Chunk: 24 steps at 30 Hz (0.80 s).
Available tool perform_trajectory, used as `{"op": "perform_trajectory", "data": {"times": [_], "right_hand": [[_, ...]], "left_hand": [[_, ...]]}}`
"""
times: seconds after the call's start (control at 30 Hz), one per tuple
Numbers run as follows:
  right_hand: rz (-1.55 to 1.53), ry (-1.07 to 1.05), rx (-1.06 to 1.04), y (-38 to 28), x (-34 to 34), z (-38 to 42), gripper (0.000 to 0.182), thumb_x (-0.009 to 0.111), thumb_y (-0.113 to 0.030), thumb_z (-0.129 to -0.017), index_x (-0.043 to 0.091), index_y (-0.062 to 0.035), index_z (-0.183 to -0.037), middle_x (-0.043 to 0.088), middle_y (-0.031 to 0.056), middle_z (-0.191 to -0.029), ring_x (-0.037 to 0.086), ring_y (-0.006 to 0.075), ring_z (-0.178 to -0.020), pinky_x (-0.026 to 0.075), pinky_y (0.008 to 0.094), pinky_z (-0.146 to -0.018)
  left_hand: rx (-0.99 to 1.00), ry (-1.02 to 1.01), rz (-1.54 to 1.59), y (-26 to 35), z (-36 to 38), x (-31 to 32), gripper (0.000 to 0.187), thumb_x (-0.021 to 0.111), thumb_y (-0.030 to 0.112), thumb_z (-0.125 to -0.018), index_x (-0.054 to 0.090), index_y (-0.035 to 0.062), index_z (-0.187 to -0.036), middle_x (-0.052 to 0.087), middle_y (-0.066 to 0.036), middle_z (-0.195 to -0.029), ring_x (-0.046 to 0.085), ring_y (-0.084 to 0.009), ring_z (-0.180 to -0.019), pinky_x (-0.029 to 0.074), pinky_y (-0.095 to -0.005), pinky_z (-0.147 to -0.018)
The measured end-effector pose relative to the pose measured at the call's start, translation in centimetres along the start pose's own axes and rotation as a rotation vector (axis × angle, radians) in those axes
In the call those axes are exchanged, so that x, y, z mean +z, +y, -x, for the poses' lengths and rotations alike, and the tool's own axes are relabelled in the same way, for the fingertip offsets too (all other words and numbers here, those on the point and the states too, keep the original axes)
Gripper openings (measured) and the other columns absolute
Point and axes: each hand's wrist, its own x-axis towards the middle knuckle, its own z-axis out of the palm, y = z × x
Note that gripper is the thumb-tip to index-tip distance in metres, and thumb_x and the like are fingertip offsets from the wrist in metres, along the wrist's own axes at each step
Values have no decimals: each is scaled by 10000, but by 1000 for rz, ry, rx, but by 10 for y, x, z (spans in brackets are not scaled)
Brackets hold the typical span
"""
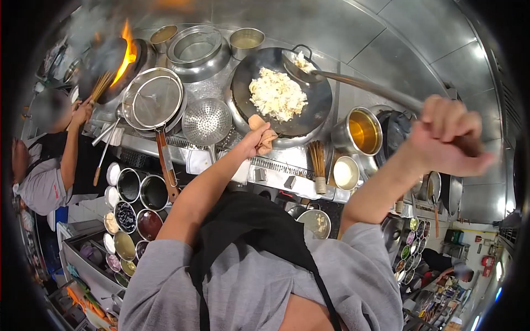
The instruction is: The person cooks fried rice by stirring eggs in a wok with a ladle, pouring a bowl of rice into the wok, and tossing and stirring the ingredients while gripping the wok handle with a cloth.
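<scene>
My right hand (pixel 451 135) is raised on the right, its fingers curled around the end of a long-handled ladle (pixel 370 85). The ladle's bowl rests over the far right part of a dark wok (pixel 319 105) and carries a little pale food. A mound of white and yellow food (pixel 277 95) lies in the wok; its exact kind is hard to tell. At the near left rim, my left hand (pixel 255 140) is closed on a folded tan cloth (pixel 267 144), pressed against the wok's edge.
Left of the wok are a perforated skimmer (pixel 206 121) and a round mesh strainer (pixel 152 99). A bamboo brush (pixel 318 165) and a pot of amber liquid (pixel 364 131) stand to the right. Flames (pixel 128 52) rise beside a co-worker's hand (pixel 83 112) holding another brush.
</scene>
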Motion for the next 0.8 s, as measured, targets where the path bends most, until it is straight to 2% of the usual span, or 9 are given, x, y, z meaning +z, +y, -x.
{"op": "perform_trajectory", "data": {"times": [0.03,0.1,0.17,0.3,0.4,0.47,0.57,0.73,0.8], "right_hand": [[-38,15,-45,18,-5,25,636,350,-620,-946,437,-100,-590,371,23,-444,297,135,-359,274,302,-391],[329,400,-86,108,-4,97,510,413,-434,-969,423,-84,-600,420,41,-468,401,181,-389,349,324,-408],[197,272,72,188,-56,134,446,430,-355,-963,417,-74,-617,413,47,-484,406,181,-412,358,313,-426],[-125,399,245,132,-61,68,407,467,-325,-920,434,-47,-625,401,61,-476,381,161,-425,354,302,-437],[-215,157,-6,112,-38,81,391,491,-314,-886,441,-25,-628,399,61,-484,374,150,-446,345,300,-447],[93,79,-93,148,-31,112,344,493,-252,-862,440,-18,-616,429,65,-540,374,141,-458,315,295,-447],[16,40,164,216,-67,122,285,476,-161,-864,448,-34,-610,423,52,-542,362,121,-451,300,294,-449],[-274,118,213,146,-73,55,342,480,-252,-870,423,-34,-613,382,38,-492,344,118,-425,296,297,-434],[-212,79,41,160,-67,92,370,505,-299,-848,440,-15,-620,407,43,-514,368,135,-442,308,297,-446]], "left_hand": [[-23,-50,14,-1,6,-8,332,618,417,-952,608,87,-990,666,-63,-844,659,-191,-678,564,-333,-596],[-26,-96,34,1,36,-15,409,615,474,-948,586,79,-1051,661,-86,-927,660,-218,-759,570,-338,-648],[-49,-171,61,-5,77,-21,433,614,424,-952,546,54,-1167,648,-119,-993,659,-250,-808,576,-346,-686],[22,100,-20,-38,176,-10,425,634,264,-929,502,26,-1255,650,-133,-1006,662,-251,-810,585,-382,-697],[377,376,-175,-53,241,55,414,679,167,-884,517,31,-1240,651,-102,-1004,665,-218,-821,580,-366,-717],[462,371,-281,-58,228,87,423,772,132,-826,570,37,-1186,633,-35,-980,628,-130,-847,543,-301,-753],[535,357,-322,-71,207,102,453,767,129,-832,555,16,-1216,632,-40,-986,627,-129,-862,535,-296,-761],[472,371,-144,-78,280,105,447,690,104,-864,517,-4,-1262,629,-79,-1014,659,-181,-888,551,-332,-765],[476,462,-90,-94,294,90,440,661,91,-870,508,-8,-1271,628,-95,-1034,666,-203,-899,557,-343,-768]]}}
